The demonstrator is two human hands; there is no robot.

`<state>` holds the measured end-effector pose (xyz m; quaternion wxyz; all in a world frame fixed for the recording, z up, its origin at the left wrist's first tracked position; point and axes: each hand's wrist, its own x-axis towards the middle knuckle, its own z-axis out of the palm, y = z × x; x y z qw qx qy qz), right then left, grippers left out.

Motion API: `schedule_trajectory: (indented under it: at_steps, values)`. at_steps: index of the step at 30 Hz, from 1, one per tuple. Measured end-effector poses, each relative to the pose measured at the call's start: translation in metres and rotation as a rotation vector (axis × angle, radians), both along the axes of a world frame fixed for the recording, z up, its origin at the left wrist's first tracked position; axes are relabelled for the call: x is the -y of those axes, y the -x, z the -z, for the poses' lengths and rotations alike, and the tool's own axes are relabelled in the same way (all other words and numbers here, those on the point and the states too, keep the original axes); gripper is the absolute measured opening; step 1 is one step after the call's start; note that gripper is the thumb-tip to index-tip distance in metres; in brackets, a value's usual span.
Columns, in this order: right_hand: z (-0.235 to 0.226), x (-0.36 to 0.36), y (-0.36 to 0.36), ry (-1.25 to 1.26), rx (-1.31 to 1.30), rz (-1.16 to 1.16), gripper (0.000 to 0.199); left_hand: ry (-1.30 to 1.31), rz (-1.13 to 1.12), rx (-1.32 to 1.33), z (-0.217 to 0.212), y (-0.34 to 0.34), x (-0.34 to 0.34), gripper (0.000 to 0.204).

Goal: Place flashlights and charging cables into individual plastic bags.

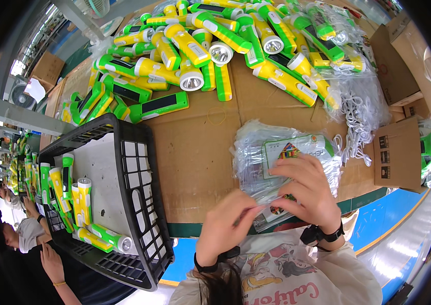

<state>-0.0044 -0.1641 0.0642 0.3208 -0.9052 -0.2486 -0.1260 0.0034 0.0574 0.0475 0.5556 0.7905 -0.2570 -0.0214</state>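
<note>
Two bare hands work over a stack of clear plastic bags [248,152] at the right part of the near edge of a cardboard-covered table [192,168]. The left hand [225,221], slightly blurred, has its fingers closed, thumb and fingertip pinching the film at the stack's near left side. The right hand [307,193] curls over the bags with thumb and fingers apart; whether it grips one cannot be told. Printed green-and-white artwork [271,160] shows beside its fingers.

A heap of green-and-yellow flashlights [187,46] fills the far edge, from the far left corner to the far right. Coiled white cables [360,122] lie along the right edge, just beside the bags, with an open cardboard box [398,152] beyond them.

At the left end, a black plastic basket [136,203] holds more flashlights along its left and near sides; its near end juts past the table's front edge. Bare brown cardboard, the widest room for moving, runs between basket and bags, with a thin rubber band [217,122] near the heap.
</note>
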Motion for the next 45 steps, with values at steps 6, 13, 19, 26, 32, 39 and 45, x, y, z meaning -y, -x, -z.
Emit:
schedule_trajectory:
  at_steps: [6,13,19,26,32,39,45]
  values:
    - [-0.019,0.07,-0.001,-0.237,-0.305,-0.373,0.028,0.834,0.103,-0.6,0.001,0.008,-0.037,0.011]
    - [-0.028,0.081,-0.081,-0.267,-0.238,0.178,0.042,0.415,0.004,-0.345,-0.001,0.004,-0.037,0.009]
    - [0.03,0.053,-0.161,0.749,-0.112,0.446,0.055,0.201,0.01,-0.179,-0.005,0.013,-0.033,0.016]
    - [0.021,0.069,-0.144,-0.785,-0.902,0.288,0.047,0.143,-0.034,-0.126,0.003,0.013,-0.04,0.018]
    - [-0.031,0.054,-0.063,-1.272,-1.088,-0.118,0.066,0.124,-0.011,-0.12,0.001,0.006,-0.032,0.017]
    - [-0.03,0.007,-0.047,-1.165,-0.595,-0.549,0.051,0.014,0.165,0.009,-0.004,0.004,-0.022,0.02]
    - [-0.021,0.005,-0.044,-0.201,-0.49,-0.58,0.038,-0.038,0.177,0.105,-0.011,0.008,-0.023,0.017]
